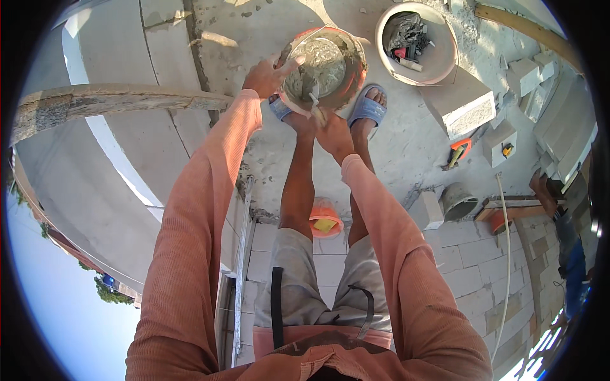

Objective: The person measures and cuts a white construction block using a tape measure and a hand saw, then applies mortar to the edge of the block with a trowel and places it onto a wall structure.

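An orange-red bucket (362, 75) of wet grey mortar (323, 62) stands on the floor in front of my feet. At its left rim my left hand (267, 77) has the thumb over the edge and the fingers against the outside, gripping it. My right hand (334, 134) is closed around the handle of a trowel (316, 101) at the near rim. The trowel's metal neck reaches into the bucket; its blade is hidden in the mortar.
A pale bucket (384, 44) with dark plastic and small items stands at the far right, beside a white block (459, 105). An orange-handled tool (459, 152) lies nearby. Behind my feet sits a small orange bucket (326, 209). A block wall (127, 165) rises on the left.
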{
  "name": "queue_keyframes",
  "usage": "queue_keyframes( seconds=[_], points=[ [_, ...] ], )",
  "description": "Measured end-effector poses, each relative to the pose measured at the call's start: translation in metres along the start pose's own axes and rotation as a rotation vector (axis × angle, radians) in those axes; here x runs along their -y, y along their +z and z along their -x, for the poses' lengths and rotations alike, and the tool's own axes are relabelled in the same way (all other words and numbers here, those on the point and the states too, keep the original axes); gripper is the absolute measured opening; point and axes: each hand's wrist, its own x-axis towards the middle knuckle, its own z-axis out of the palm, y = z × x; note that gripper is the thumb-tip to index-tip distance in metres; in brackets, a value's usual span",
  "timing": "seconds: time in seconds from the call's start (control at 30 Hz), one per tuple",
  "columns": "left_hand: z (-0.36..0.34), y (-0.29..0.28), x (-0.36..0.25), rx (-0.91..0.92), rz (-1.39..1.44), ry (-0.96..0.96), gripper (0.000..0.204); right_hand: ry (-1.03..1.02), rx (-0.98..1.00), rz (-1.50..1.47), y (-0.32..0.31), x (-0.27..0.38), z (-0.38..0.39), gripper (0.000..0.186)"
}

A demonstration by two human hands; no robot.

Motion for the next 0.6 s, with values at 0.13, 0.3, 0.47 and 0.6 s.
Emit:
queue_keyframes(
  seconds=[0.13, 0.3, 0.47, 0.6],
  points=[
    [0.006, 0.003, 0.01, -0.11, 0.045, 0.011, 0.092, 0.01, 0.115, -0.314, -0.005, -0.006, -0.006, 0.04],
    [0.002, -0.01, 0.004, -0.096, 0.127, -0.074, 0.099, 0.253, 0.366, -0.686, -0.031, -0.04, 0.011, 0.039],
    [0.011, -0.001, -0.01, -0.043, 0.294, -0.162, 0.109, 0.026, 0.256, -0.499, -0.05, -0.084, 0.027, 0.036],
    [0.007, -0.005, -0.002, -0.036, 0.446, -0.262, 0.11, -0.108, 0.207, -0.243, -0.046, -0.096, 0.01, 0.041]
  ],
)
